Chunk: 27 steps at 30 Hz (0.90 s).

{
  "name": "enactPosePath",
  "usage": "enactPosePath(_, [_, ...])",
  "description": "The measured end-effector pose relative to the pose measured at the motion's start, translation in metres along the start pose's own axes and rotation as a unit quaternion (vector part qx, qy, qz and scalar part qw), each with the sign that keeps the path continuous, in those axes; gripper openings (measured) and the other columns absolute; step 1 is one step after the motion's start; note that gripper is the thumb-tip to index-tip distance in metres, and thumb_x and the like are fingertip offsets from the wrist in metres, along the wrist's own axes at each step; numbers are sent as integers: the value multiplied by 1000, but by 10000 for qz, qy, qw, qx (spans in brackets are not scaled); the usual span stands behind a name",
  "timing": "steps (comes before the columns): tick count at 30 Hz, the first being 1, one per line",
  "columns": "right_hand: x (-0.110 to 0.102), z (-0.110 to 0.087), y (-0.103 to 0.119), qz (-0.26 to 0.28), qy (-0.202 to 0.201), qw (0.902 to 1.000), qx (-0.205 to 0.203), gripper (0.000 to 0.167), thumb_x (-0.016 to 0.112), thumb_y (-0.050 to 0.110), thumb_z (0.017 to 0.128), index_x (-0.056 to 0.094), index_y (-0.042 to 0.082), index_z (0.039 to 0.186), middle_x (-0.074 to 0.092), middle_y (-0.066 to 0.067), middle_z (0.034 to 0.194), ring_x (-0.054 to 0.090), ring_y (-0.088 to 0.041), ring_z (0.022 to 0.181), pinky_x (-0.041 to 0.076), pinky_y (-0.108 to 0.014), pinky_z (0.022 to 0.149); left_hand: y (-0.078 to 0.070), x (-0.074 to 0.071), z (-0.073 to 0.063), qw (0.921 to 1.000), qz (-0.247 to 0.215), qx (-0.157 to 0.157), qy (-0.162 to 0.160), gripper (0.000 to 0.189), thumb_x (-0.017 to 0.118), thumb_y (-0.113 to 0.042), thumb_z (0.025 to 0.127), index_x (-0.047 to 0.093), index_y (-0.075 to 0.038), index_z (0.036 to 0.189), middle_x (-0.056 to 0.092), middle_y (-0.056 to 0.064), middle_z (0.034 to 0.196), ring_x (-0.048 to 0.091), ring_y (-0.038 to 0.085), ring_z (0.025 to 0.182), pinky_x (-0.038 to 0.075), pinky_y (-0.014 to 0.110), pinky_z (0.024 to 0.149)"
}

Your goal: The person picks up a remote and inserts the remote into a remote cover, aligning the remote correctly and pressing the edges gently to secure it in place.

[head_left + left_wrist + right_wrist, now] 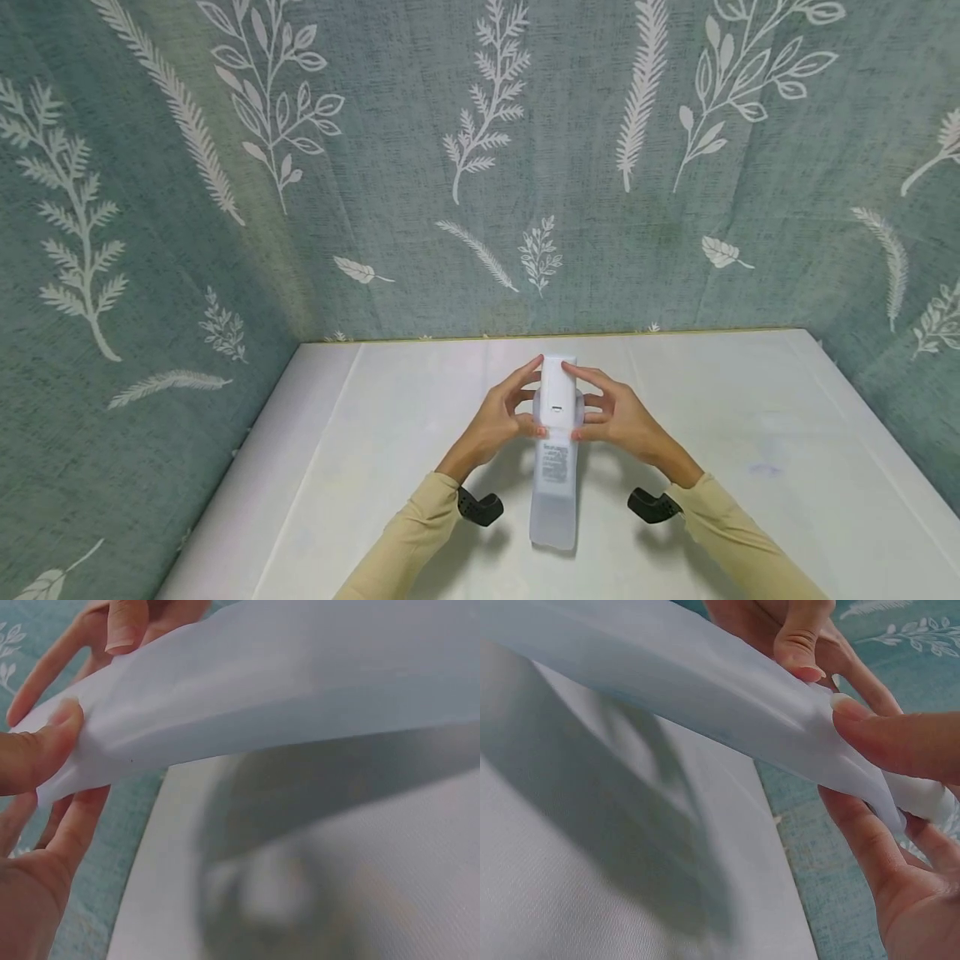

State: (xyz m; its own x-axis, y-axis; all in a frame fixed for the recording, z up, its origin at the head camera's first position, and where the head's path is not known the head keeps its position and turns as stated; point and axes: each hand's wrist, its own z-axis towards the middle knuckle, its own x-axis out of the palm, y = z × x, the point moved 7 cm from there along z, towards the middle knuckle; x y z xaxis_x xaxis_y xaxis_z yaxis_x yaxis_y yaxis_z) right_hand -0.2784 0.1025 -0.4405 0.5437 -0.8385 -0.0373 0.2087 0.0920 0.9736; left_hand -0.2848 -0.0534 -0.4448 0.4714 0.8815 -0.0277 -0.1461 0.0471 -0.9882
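Near the middle of the white table, a slim white device (558,385) with a small dark slot stands partly out of a frosted plastic sleeve (553,508) with printed text. My left hand (495,419) grips it from the left, thumb low near the sleeve's mouth and forefinger up at the device's top. From the right, my right hand (624,421) holds it in a mirrored grip. In the left wrist view the sleeve (262,690) stretches away from the pinching fingers. The right wrist view shows the device's white end (924,796) past the sleeve's edge.
The white tabletop (390,400) spreads around both arms. A green cloth wall (420,250) with white leaf prints rises behind it and at both sides. Black wrist-camera mounts (480,507) hang below the cuffs, on either side of the sleeve.
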Motion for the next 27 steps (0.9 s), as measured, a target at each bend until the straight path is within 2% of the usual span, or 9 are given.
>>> enactPosePath(5, [-2,0,4,7,-67,9999,-79,90,76,-12,70,34,7,147,31,-19,144,51,-44,110,55,-40,78,0,1,2,9999,-51,-111,-15,98,69,20,70,32,-25,148,39,10,145,47,31,121,53,33,79])
enactPosePath(10, [-3,-1,7,33,-90,9999,-94,90,76,-13,69,34,5,146,32,-20,142,52,-43,108,55,-40,78,1,1,3,9998,-97,-148,-52,98,69,22,68,32,-19,149,40,13,144,47,33,121,53,34,79])
enactPosePath(19, [-3,-3,7,-53,-182,9998,-115,89,77,-13,68,37,5,145,35,-19,141,53,-41,106,55,-39,78,0,2,-1,9999,-22,-33,-147,95,71,20,68,38,-26,145,44,7,142,49,30,119,54,33,79])
enactPosePath(27, [-4,-3,7,-36,-232,9996,-174,87,77,-13,67,39,4,144,36,-20,140,52,-44,106,55,-40,78,-5,3,-2,9999,-85,-80,-126,94,69,22,68,37,-19,146,44,11,141,47,36,120,53,35,81])
